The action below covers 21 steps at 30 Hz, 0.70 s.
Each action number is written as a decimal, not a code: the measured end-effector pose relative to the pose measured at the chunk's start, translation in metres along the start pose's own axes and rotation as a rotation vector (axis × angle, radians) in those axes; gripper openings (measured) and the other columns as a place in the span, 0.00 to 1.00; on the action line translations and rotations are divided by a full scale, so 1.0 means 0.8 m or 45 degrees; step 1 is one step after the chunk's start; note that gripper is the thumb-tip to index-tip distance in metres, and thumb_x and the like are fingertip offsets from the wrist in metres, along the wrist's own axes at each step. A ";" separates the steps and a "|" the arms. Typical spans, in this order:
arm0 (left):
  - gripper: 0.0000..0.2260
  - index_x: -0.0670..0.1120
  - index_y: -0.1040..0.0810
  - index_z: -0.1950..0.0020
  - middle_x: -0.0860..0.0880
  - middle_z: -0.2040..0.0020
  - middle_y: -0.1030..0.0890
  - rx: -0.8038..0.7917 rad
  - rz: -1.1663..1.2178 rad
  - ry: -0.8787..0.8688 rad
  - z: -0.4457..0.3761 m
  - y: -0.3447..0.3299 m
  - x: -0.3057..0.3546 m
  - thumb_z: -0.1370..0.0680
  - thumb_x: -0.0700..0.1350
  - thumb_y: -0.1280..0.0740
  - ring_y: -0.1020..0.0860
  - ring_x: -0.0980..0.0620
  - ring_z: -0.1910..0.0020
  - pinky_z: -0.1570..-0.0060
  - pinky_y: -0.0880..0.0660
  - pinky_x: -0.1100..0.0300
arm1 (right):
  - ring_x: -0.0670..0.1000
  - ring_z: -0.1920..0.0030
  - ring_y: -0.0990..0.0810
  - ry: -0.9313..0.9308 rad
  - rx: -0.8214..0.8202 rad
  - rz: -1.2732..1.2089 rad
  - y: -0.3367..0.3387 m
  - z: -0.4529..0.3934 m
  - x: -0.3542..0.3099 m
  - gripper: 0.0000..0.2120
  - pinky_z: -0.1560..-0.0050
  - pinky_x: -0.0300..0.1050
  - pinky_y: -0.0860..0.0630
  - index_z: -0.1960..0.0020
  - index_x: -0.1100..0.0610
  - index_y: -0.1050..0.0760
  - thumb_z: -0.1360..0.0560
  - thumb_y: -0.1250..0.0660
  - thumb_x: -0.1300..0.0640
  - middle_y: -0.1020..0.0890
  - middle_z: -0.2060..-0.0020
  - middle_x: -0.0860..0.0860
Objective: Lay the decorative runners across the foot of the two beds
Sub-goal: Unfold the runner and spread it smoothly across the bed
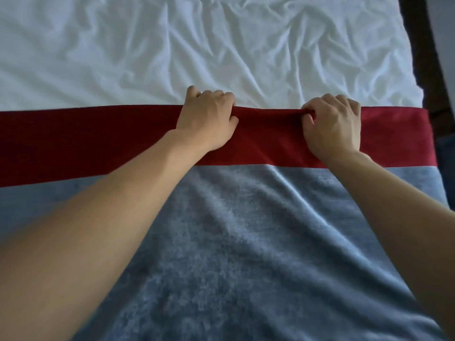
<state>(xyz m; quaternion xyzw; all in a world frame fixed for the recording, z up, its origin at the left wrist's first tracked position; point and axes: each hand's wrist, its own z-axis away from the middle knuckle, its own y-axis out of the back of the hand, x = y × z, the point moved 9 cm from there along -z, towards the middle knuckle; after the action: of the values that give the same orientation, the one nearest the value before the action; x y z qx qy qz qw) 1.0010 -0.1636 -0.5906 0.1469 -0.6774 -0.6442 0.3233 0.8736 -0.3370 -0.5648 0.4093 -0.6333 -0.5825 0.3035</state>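
Cloth is what we have in both hands right now. The runner (246, 217) lies across the bed (221, 45), reaching from the left side of the picture all the way to the right edge of the mattress. It has a red band (73, 141) on the far side and a soft gray part closer to us. Beyond the red band we see the white sheet (123, 70), which is full of wrinkles.

We think this runner is almost in place. It covers the bed from side to side, and the red band makes a fairly straight line. But the gray part has folds running through it, and the far edge bunches up between our hands, so it needs a tug and some smoothing. We see only one bed here. The second bed and its runner are out of sight, so we cannot tell whether that half of the job is done.

Now the grip. Our left hand (209, 119) curls its fingers over the far edge of the red band and holds it. Our right hand (332, 124) does the same, with a little fold of red cloth pinched between thumb and fingers. Both hands are closed tight on the runner, near each other, and the edge is pulled taut between them.
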 end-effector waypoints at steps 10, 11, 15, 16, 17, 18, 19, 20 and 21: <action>0.08 0.46 0.24 0.47 0.48 0.54 0.19 -0.030 -0.067 0.041 -0.080 -0.041 0.163 0.20 0.48 0.39 0.21 0.45 0.54 0.44 0.36 0.50 | 0.56 0.50 0.22 0.206 -0.068 -0.127 -0.009 -0.029 0.060 0.12 0.38 0.49 0.37 0.50 0.53 0.16 0.23 0.38 0.56 0.16 0.56 0.51; 0.07 0.46 0.23 0.48 0.47 0.54 0.18 -0.038 -0.080 0.083 -0.089 -0.043 0.167 0.20 0.47 0.38 0.21 0.44 0.54 0.44 0.36 0.50 | 0.55 0.50 0.22 0.199 -0.084 -0.121 -0.013 -0.039 0.066 0.12 0.38 0.49 0.37 0.50 0.53 0.16 0.23 0.39 0.55 0.16 0.56 0.51; 0.07 0.48 0.21 0.48 0.48 0.55 0.17 0.006 -0.045 0.215 -0.126 -0.041 0.172 0.22 0.47 0.37 0.20 0.44 0.54 0.44 0.37 0.50 | 0.56 0.47 0.23 0.165 -0.098 -0.168 -0.024 -0.059 0.087 0.12 0.34 0.50 0.37 0.49 0.53 0.17 0.23 0.39 0.53 0.17 0.53 0.50; 0.07 0.48 0.21 0.48 0.49 0.55 0.17 -0.003 -0.017 0.207 -0.129 -0.046 0.178 0.22 0.48 0.37 0.20 0.45 0.55 0.44 0.37 0.50 | 0.56 0.46 0.23 0.159 -0.093 -0.187 -0.023 -0.056 0.100 0.12 0.33 0.51 0.38 0.49 0.53 0.17 0.23 0.39 0.53 0.17 0.52 0.50; 0.08 0.48 0.21 0.48 0.49 0.55 0.17 -0.005 -0.007 0.171 -0.130 -0.051 0.190 0.22 0.49 0.37 0.20 0.45 0.55 0.44 0.37 0.50 | 0.56 0.47 0.23 0.152 -0.070 -0.197 -0.019 -0.051 0.118 0.12 0.32 0.52 0.37 0.49 0.53 0.17 0.24 0.38 0.53 0.17 0.53 0.51; 0.09 0.48 0.21 0.48 0.49 0.55 0.18 -0.008 -0.015 0.120 -0.132 -0.055 0.206 0.22 0.51 0.37 0.21 0.45 0.55 0.45 0.37 0.50 | 0.57 0.48 0.22 0.131 -0.045 -0.186 -0.015 -0.044 0.143 0.11 0.32 0.52 0.37 0.49 0.53 0.17 0.24 0.38 0.54 0.17 0.53 0.51; 0.10 0.47 0.21 0.48 0.49 0.56 0.18 -0.020 -0.020 0.071 -0.134 -0.062 0.224 0.21 0.51 0.36 0.21 0.45 0.55 0.45 0.37 0.50 | 0.57 0.49 0.22 0.090 -0.035 -0.171 -0.011 -0.037 0.171 0.11 0.33 0.53 0.36 0.50 0.54 0.17 0.25 0.37 0.55 0.17 0.54 0.51; 0.10 0.47 0.21 0.48 0.49 0.56 0.18 -0.036 -0.019 0.040 -0.137 -0.069 0.237 0.21 0.51 0.36 0.21 0.45 0.55 0.45 0.37 0.51 | 0.57 0.49 0.22 0.040 -0.042 -0.164 -0.009 -0.029 0.197 0.10 0.33 0.53 0.36 0.50 0.54 0.17 0.26 0.37 0.56 0.17 0.55 0.51; 0.09 0.47 0.21 0.48 0.49 0.56 0.18 -0.048 -0.016 0.026 -0.144 -0.075 0.249 0.21 0.50 0.36 0.21 0.46 0.56 0.44 0.37 0.51 | 0.57 0.50 0.22 0.002 -0.054 -0.160 -0.008 -0.022 0.218 0.10 0.33 0.53 0.36 0.50 0.54 0.17 0.26 0.36 0.57 0.16 0.54 0.51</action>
<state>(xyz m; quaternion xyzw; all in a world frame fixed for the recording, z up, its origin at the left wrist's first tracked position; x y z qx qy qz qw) 0.9110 -0.3833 -0.6036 0.1517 -0.6609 -0.6574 0.3286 0.8059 -0.4975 -0.5849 0.4421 -0.5936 -0.6134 0.2755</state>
